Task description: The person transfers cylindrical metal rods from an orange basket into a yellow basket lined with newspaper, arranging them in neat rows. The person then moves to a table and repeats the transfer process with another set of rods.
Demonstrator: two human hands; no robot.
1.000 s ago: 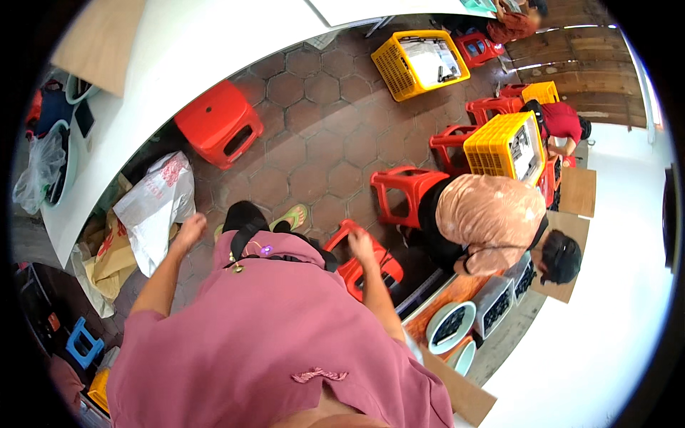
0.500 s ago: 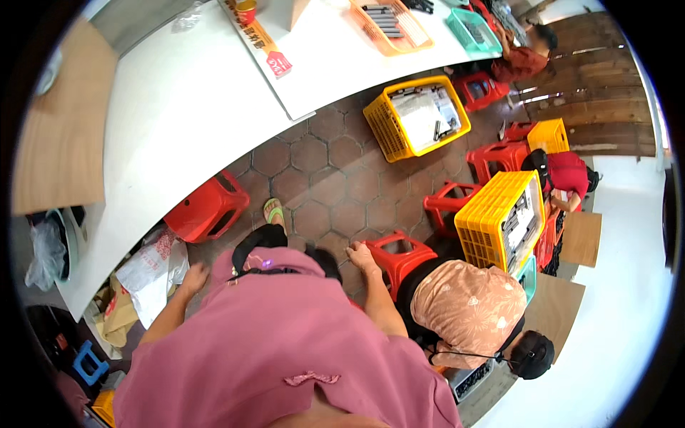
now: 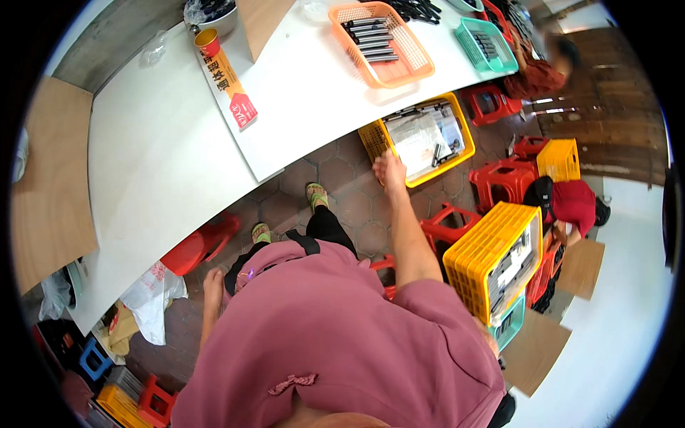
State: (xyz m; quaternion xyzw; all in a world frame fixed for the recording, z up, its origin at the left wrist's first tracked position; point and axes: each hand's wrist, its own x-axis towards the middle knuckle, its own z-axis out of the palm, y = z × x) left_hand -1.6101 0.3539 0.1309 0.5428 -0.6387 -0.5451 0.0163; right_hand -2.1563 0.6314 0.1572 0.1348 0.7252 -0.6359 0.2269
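Note:
My right arm reaches forward, and my right hand (image 3: 389, 171) is over the near left corner of a yellow crate (image 3: 437, 176). Its fingers are loosely bent with nothing seen in them; whether they touch the rim I cannot tell. Inside the crate are papers (image 3: 417, 143) and several dark and silver tube-shaped parts (image 3: 437, 154). My left hand (image 3: 213, 280) hangs at my left side, loosely open and apart from things, near a red stool (image 3: 189, 255) and a white plastic bag (image 3: 153, 303).
A white table (image 3: 157, 143) curves across the front, bearing an orange basket (image 3: 421, 68) of metal tubes, a green basket (image 3: 499, 64) and a red-yellow cup (image 3: 207, 43). At right stand another yellow crate (image 3: 467, 274) and red stools (image 3: 446, 225). Co-workers sit along the right.
I have moved forward toward the table and the yellow crate. My right hand has gone from beside a red stool up to the crate's edge. My left hand still hangs at my side.

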